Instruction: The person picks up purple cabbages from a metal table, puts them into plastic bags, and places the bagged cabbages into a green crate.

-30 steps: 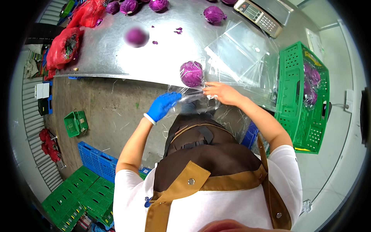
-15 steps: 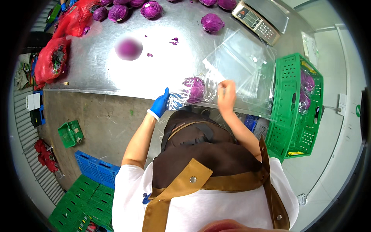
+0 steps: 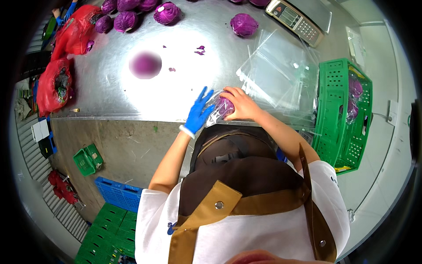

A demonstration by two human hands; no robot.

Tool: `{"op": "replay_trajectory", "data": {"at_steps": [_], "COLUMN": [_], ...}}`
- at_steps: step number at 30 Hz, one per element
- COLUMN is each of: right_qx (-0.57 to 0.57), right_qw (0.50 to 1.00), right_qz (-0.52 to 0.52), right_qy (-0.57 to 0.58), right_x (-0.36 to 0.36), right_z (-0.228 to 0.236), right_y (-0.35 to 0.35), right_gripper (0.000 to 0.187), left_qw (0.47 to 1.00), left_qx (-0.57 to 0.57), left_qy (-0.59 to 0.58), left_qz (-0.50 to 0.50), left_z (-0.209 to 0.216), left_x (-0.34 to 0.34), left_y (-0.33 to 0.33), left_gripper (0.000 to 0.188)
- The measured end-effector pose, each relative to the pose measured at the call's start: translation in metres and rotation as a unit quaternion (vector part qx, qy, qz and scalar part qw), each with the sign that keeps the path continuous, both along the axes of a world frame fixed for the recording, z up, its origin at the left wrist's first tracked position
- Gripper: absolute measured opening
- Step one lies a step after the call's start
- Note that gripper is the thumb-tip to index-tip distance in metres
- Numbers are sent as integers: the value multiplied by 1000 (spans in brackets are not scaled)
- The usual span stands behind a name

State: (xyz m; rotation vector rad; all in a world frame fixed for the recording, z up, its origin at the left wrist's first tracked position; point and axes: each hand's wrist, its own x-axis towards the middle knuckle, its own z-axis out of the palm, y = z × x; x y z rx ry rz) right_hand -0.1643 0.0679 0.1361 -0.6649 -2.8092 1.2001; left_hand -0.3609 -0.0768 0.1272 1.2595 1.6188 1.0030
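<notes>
A red cabbage (image 3: 225,107) in a clear plastic bag (image 3: 213,115) sits at the front edge of the steel table (image 3: 105,99). My bare right hand (image 3: 242,104) is wrapped over it from the right, thumb on the near side, covering much of it. On the other side, my left hand (image 3: 199,113) wears a blue glove and has its fingers spread. Its fingertips are right by the bag; whether they touch the plastic is hard to tell. Flat clear bags (image 3: 277,72) lie in a pile beyond my right hand.
Several unwrapped cabbages (image 3: 125,21) stand along the far side, near red net sacks (image 3: 55,86) at the left. A blurred purple round shape (image 3: 145,64) shows mid-table. A scale (image 3: 293,22) stands far right. A green crate (image 3: 329,105) with bagged cabbages is at the right.
My left hand has let go of the bag's gathered end and spread its fingers. The right hand has moved left from above the loose bags onto the bagged cabbage.
</notes>
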Motion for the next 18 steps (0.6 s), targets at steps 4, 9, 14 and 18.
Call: {"op": "replay_trajectory", "data": {"at_steps": [4, 9, 14, 18], "right_qx": [-258, -622, -467, -598], "right_qw": [959, 719, 799, 619], "right_qz": [-111, -309, -350, -423], "right_qy": [-46, -3, 144, 282], "right_x": [3, 50, 110, 206], "right_z": [-26, -15, 32, 60], "right_y": [30, 45, 50, 99], "right_gripper": [89, 101, 104, 82], "left_qw": [929, 907, 955, 934], "left_qx": [-147, -288, -173, -15], "left_qy": [-339, -306, -214, -349], "left_qz": [-16, 21, 110, 71], "left_z": [-75, -12, 58, 143], "left_x": [-1, 1, 100, 187], "left_y": [23, 63, 112, 151], "left_gripper": [61, 61, 48, 44]}}
